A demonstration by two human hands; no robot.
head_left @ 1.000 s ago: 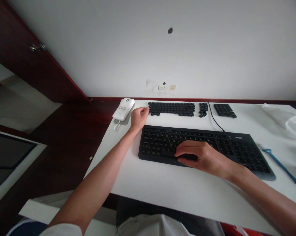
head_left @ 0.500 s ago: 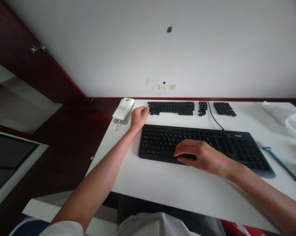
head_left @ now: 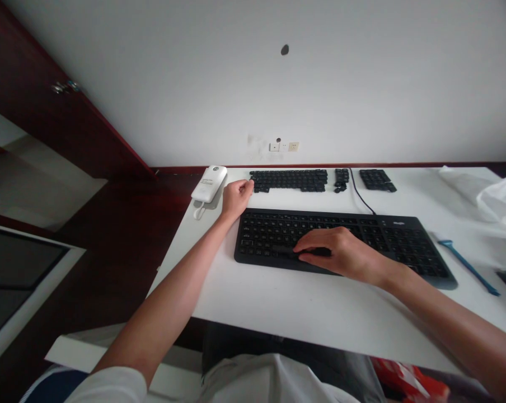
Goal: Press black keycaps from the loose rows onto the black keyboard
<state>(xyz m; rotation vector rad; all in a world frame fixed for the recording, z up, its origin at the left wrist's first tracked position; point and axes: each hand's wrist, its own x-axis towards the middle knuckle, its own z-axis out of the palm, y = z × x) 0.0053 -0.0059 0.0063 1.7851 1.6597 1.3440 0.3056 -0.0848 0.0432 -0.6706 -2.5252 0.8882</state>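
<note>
Left hand [head_left: 236,200]: fingers [head_left: 245,187] are curled narrowly beside the loose keycaps [head_left: 289,181]; any hold cannot be told.
Right hand [head_left: 341,250]: fingers [head_left: 309,255] are laid narrowly over the keyboard [head_left: 261,238]; any hold cannot be told.
Keys: rows are set out loose; the keyboard's keys are seen in place.

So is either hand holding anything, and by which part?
The right hand grips a long black key on the keyboard, apparently by its edge; the left hand seems empty.

Under the right fingers [head_left: 315,242] lies a black keyboard [head_left: 261,235] with pale legends; just beyond the left fingers [head_left: 244,186] sit black keycaps [head_left: 289,181] and a white power bank [head_left: 206,184]; far right of the right fingers lies a blue plastic tool [head_left: 467,266].
</note>
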